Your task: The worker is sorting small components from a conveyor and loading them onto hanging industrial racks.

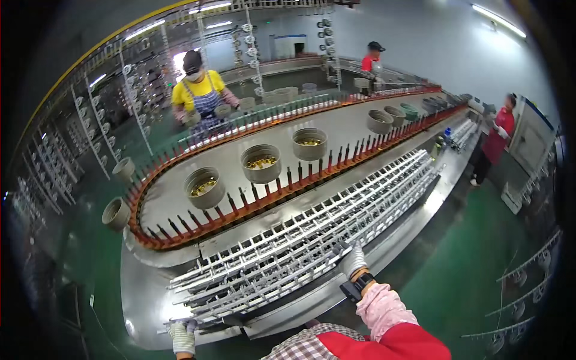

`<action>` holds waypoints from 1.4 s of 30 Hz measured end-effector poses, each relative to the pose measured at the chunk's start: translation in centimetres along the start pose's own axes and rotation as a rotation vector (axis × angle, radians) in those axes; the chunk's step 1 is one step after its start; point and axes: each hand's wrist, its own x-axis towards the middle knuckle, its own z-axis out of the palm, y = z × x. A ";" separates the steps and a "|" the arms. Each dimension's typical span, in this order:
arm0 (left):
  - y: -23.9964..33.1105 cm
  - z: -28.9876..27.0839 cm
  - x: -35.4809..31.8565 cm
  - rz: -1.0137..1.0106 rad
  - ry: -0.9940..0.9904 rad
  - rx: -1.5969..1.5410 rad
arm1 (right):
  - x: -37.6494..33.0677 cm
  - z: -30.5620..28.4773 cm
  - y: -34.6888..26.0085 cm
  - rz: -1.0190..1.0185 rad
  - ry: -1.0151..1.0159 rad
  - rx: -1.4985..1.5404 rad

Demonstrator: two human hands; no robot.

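Observation:
My left hand (182,336), in a white work glove, grips the near left end of a long grey metal rack (312,240) lying on a steel bench. My right hand (353,259), also gloved, with a dark watch on the wrist, holds the rack's near edge about halfway along. The rack is a grid of thin rods running away to the upper right. Beyond it runs an oval conveyor (240,207) lined with red upright pegs.
Several grey buckets (261,163) holding gold parts stand inside the conveyor loop. A person in yellow (200,96) works across it; two people in red (496,138) stand farther off. Hanging racks line the left wall (60,162) and lower right. The floor (468,264) is green.

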 end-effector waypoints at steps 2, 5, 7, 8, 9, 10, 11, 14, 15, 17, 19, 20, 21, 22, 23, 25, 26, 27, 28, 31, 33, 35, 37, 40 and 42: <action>1.0 -0.4 -1.7 -0.018 0.108 -0.122 | -2.1 2.0 -0.2 -0.067 0.020 -0.152; 4.9 -4.4 -1.3 0.014 0.094 -0.282 | -2.3 0.6 -1.1 -0.645 0.188 -0.501; 1.0 -4.2 -0.4 -0.114 0.115 -0.651 | -5.3 4.5 -0.1 -1.161 0.206 -1.065; 1.5 -4.1 0.7 -0.032 0.340 -0.742 | -7.2 7.0 0.3 -1.447 0.153 -1.241; 4.9 -7.3 1.8 0.027 0.312 -0.636 | -9.4 8.8 -0.6 -1.561 0.050 -1.484; 5.7 -7.6 3.5 0.064 0.271 -0.722 | -8.8 9.0 -0.9 -1.557 -0.077 -1.565; 8.4 -9.0 5.0 0.085 0.206 -0.832 | -8.2 9.2 -1.2 -1.553 -0.195 -1.638; 13.6 -11.1 9.7 0.268 0.060 -0.696 | -7.0 10.4 0.2 -1.375 -0.505 -1.804; 15.0 -10.5 11.4 0.286 -0.004 -0.666 | -6.4 10.4 0.9 -1.247 -0.536 -1.910; 20.5 -10.0 14.3 0.259 -0.139 -0.821 | -4.1 9.3 0.6 -1.108 -0.297 -2.127; 22.0 -6.1 18.9 0.207 -0.209 -0.827 | -3.8 9.2 0.9 -1.029 -0.310 -1.780; 22.7 -4.3 20.7 0.181 -0.233 -0.959 | -4.6 9.8 1.2 -1.068 -0.373 -1.687; 24.4 -3.6 22.0 0.187 -0.225 -0.979 | -4.0 9.1 1.0 -1.147 -0.375 -1.675; 24.2 -1.6 23.7 0.168 -0.120 -0.962 | -3.7 9.0 1.2 -1.123 -0.374 -1.699; 23.6 0.6 25.5 0.147 -0.019 -0.945 | -3.5 9.0 1.5 -1.097 -0.371 -1.729; 25.8 1.6 28.4 -0.048 -0.124 -0.900 | -3.5 8.7 1.5 -0.876 -0.290 -1.596; 26.6 1.7 29.0 -0.132 -0.147 -0.736 | -3.7 8.8 1.4 -0.909 -0.299 -1.560; 25.6 3.3 30.8 -0.140 -0.073 -0.837 | -3.9 9.1 1.8 -0.937 -0.337 -1.522; 22.3 5.5 33.2 0.006 -0.003 -0.462 | -4.0 9.6 2.3 -0.923 -0.368 -1.526; 26.2 4.0 33.9 -0.077 0.018 -0.116 | -3.1 7.6 1.3 -0.903 -0.288 -1.528; 22.3 4.0 33.8 -0.121 0.073 -0.054 | -2.8 8.3 2.4 -1.022 -0.370 -1.546; 20.2 3.0 33.2 -0.026 0.520 -0.114 | -1.5 7.4 2.6 -1.057 -0.426 -1.550; 22.2 -3.7 31.0 0.087 0.548 -0.097 | -1.4 7.1 1.8 -0.918 -0.359 -1.598; 18.0 -11.4 29.4 0.327 0.623 0.284 | -0.5 6.3 1.6 -0.916 -0.331 -1.338; 10.8 -14.7 26.8 0.251 0.567 -0.239 | -1.9 8.2 2.9 -0.776 -0.281 -1.402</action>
